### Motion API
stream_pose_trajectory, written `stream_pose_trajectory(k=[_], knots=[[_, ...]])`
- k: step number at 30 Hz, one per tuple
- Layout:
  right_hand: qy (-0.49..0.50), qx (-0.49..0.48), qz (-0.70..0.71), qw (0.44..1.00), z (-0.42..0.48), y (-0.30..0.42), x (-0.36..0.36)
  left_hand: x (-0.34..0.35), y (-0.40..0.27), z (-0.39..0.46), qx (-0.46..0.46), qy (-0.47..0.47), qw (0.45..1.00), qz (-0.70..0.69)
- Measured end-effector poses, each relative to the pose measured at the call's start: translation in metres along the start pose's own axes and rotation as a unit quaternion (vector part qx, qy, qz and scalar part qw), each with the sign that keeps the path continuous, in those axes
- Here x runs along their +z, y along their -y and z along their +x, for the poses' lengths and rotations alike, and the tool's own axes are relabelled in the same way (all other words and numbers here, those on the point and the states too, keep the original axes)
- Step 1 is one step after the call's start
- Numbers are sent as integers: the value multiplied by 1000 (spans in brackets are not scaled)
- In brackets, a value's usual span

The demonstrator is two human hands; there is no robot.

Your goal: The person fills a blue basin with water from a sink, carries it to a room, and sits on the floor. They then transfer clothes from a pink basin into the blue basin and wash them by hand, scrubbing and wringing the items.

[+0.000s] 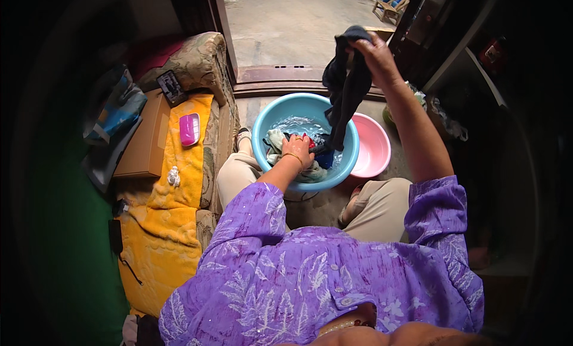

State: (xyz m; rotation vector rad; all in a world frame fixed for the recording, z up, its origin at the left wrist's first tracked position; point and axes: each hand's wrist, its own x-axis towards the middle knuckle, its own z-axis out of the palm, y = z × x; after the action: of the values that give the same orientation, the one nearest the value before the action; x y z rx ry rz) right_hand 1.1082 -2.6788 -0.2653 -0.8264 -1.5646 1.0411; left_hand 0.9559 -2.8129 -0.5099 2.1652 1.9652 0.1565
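A light blue plastic basin (261, 108) with water and wet clothes stands between my knees. My right hand (374, 55) is raised above the basin's far right side, gripping a dark, wet garment (347, 86) that hangs down to the basin. Down in the basin, my left hand (297, 152) rests on the wet clothes, over pale green-grey cloth (313, 172) and beside something red. Whether its fingers hold any cloth is hidden. A pink plastic basin (376, 142) stands on the floor, partly behind the blue one's right side.
A patterned sofa (221, 64) with a yellow towel cover (156, 261) stands at left, bearing a cardboard box (145, 135), a phone (172, 87), a pink soap case (189, 129) and crumpled tissue (173, 176). A door sill (280, 79) lies ahead; plastic bags (447, 117) lie at right.
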Motion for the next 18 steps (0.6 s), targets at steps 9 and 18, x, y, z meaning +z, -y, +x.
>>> stream_pose_trajectory(k=[9, 18], knots=[[107, 29, -393, 913, -64, -132, 60, -2, 11, -7, 18, 50, 995, 87], [250, 98, -436, 859, -112, -250, 84, -2, 32, 47, 18, 171, 981, -93]])
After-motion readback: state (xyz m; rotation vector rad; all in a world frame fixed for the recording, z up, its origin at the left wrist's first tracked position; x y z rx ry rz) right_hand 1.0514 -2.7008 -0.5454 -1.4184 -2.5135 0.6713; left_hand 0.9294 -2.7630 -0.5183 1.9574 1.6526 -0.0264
